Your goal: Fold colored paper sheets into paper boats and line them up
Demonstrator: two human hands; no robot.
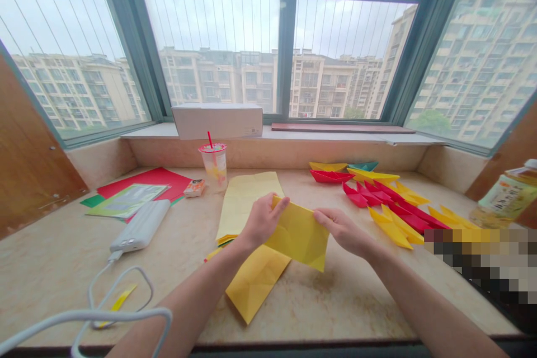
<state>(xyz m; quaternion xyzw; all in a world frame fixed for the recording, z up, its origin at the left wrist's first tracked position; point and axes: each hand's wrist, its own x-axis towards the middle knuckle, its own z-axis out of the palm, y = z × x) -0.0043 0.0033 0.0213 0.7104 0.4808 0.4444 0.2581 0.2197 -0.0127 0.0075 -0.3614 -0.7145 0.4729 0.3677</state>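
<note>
A folded sheet of yellow paper (298, 235) is held up over the counter between my two hands. My left hand (265, 219) pinches its upper left corner, thumb on top. At the upper right corner, my right hand (335, 225) grips it between thumb and fingers. Below my left forearm lies another creased yellow paper (255, 282), flat on the counter. Behind my left hand is a stack of pale yellow paper (247, 196). Several folded paper boats, such as a red boat (331, 177) and a yellow boat (392, 226), sit to the right.
A drink cup (215, 170) with a red straw stands behind the paper stack. Left are a white power bank (140, 226) with a looping cable (121, 316), and coloured sheets (168, 179). A tea bottle (505, 196) is at the far right. A white box (218, 121) rests on the sill.
</note>
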